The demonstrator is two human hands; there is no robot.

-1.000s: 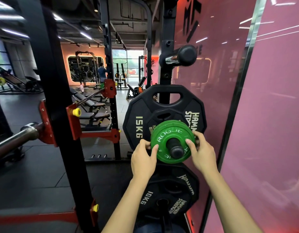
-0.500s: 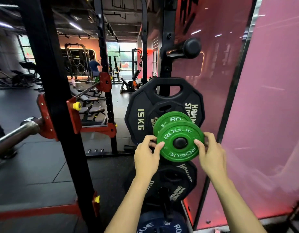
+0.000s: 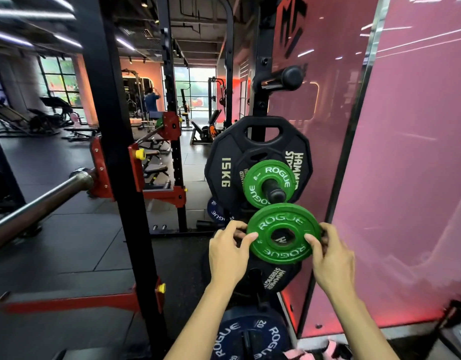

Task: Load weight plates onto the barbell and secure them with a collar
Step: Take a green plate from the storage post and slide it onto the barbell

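A small green plate is off its peg and held in the air between my two hands. My left hand grips its left rim and my right hand grips its right rim. A second green plate stays on the storage peg just above, in front of a black 15 kg plate. The barbell's steel sleeve juts out at the left, resting in a red hook on the rack. No collar is visible.
The black rack upright stands between the barbell and the plate storage. Black plates and a blue plate hang lower on the storage post. A pink glass wall closes the right side. A person stands far back.
The front green plate has slid off the storage peg and now hangs lower and nearer to me in both hands. A second green plate is left on the peg.
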